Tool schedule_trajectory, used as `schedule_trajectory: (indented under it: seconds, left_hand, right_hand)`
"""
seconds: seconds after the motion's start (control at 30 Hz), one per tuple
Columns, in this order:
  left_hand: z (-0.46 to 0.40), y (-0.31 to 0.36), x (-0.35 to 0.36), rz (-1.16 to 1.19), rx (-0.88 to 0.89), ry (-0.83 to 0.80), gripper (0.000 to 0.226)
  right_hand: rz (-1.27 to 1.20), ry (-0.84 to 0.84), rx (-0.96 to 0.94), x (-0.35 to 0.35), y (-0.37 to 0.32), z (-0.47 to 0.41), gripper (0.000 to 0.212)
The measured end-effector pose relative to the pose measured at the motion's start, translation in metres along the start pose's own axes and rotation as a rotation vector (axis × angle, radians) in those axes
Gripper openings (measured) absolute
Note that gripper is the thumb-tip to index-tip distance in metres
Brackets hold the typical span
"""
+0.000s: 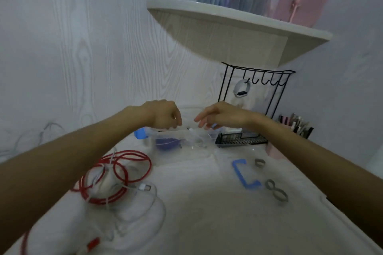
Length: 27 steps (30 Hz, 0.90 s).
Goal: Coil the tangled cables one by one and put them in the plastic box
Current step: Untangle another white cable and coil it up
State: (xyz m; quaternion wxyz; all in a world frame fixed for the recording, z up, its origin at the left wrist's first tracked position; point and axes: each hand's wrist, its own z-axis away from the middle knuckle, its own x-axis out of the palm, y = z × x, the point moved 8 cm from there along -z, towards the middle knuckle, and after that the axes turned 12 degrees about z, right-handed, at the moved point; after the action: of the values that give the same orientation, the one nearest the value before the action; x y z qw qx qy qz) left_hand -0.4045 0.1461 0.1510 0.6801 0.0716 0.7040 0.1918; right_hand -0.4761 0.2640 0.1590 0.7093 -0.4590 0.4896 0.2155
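Note:
A clear plastic box [184,151] stands on the white table, with a purple coil [167,143] and a white coiled cable [196,141] inside it. Both hands hover over the box's far rim. My left hand [163,115] has its fingers curled downward, and whether it pinches the white cable is unclear. My right hand [217,115] has loosely extended fingers just above the white cable's plug [191,129]. At the near left lies a tangle of a red cable [116,174] and white cables [136,209].
A blue clip [244,174] and grey cable ties [276,191] lie on the table to the right. A black wire rack [255,97] and a pen holder [296,125] stand behind. A corner shelf [238,27] overhangs the back. A blue-capped item [142,133] sits left of the box.

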Motion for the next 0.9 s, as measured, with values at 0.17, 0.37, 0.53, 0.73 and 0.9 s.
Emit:
schedule_trajectory:
  seconds: [0.17, 0.37, 0.53, 0.73, 0.9]
  left_hand:
    - [0.090, -0.018, 0.018, -0.037, -0.048, 0.046, 0.029]
    - [0.184, -0.073, 0.082, 0.117, -0.172, -0.166, 0.042]
    - [0.236, -0.106, 0.081, 0.433, -0.214, 0.250, 0.064]
    - [0.273, -0.125, 0.109, 0.636, -0.345, 0.173, 0.040]
    - [0.265, -0.096, 0.103, 1.030, -0.211, 0.285, 0.033]
  right_hand:
    - [-0.001, -0.146, -0.068, 0.088, -0.021, 0.046, 0.027]
    - [0.299, -0.130, -0.325, 0.220, -0.091, 0.064, 0.039]
    - [0.318, 0.122, -0.287, 0.240, -0.105, 0.071, 0.032]
    - [0.388, 0.313, -0.342, 0.239, -0.101, 0.089, 0.047]
    - [0.435, 0.412, -0.689, 0.249, -0.138, 0.117, 0.026]
